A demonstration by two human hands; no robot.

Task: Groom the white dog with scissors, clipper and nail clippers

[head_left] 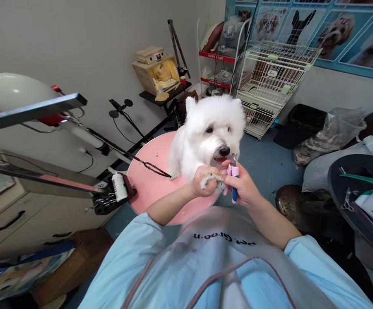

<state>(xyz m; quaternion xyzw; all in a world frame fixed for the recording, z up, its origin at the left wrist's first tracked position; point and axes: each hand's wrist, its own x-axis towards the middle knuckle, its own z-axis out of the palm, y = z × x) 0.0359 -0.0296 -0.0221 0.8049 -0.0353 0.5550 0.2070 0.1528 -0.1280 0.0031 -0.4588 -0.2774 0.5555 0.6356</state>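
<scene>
A fluffy white dog [217,124] sits on a round pink grooming table [151,156], facing me with its mouth slightly open. One of its paws [210,180] is raised towards me, and my left hand [204,180] is closed around it. My right hand [242,184] grips a pair of pink and blue nail clippers [234,180], with the metal head pointing up near the dog's chin. The right fingertips also touch the edge of the paw. I cannot make out the individual claws.
A black tether [149,166] runs from the left to the table. Tools and a white bottle [119,187] sit in a black holder [104,204] at the table's left. A wire cage [270,77] stands behind. At right, scissors [347,199] lie on a dark round table [337,171].
</scene>
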